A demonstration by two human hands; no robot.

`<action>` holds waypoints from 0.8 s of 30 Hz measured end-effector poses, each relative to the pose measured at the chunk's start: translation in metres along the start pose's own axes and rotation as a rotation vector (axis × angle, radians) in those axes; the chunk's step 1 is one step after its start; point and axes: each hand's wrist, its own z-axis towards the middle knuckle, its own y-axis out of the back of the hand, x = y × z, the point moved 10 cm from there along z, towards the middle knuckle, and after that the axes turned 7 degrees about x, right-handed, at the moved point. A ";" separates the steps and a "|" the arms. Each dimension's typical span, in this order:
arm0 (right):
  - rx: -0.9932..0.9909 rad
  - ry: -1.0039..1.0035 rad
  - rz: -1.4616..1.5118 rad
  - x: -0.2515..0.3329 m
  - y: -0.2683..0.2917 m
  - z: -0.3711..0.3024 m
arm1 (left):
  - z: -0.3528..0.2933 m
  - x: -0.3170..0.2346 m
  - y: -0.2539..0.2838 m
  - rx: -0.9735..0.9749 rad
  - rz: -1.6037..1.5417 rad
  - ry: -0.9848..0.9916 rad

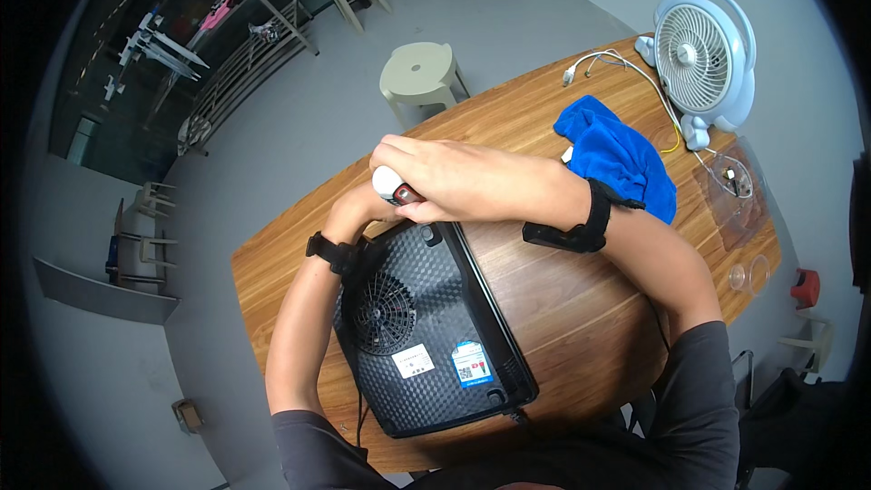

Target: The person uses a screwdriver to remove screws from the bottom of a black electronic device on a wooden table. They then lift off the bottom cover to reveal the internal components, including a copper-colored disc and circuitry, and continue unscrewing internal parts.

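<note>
Though right hand (435, 180) near far table edge (504, 98), bare wood (567, 308) beside black appliance (435, 313).

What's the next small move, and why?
Probably brace the far end of the induction cooker with the left hand: the cooker lies underside up, and the right hand grips a white-ended handheld tool beside that end.

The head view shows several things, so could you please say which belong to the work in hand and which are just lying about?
Apparently in the work:
black appliance, vented side up
white-ended tool, in the right hand
left hand by the appliance's far end, partly hidden

Apparently lying about:
blue cloth
white fan
pale stool
</note>
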 end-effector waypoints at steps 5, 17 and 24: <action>-0.044 0.026 0.003 -0.001 0.003 0.002 | -0.001 -0.006 0.005 0.007 -0.067 0.078; -0.053 0.045 -0.023 0.009 0.005 0.003 | -0.013 -0.039 0.012 -0.058 -0.116 -0.043; -0.017 0.069 -0.051 0.050 0.004 0.015 | -0.044 -0.042 0.018 -0.060 -0.085 -0.021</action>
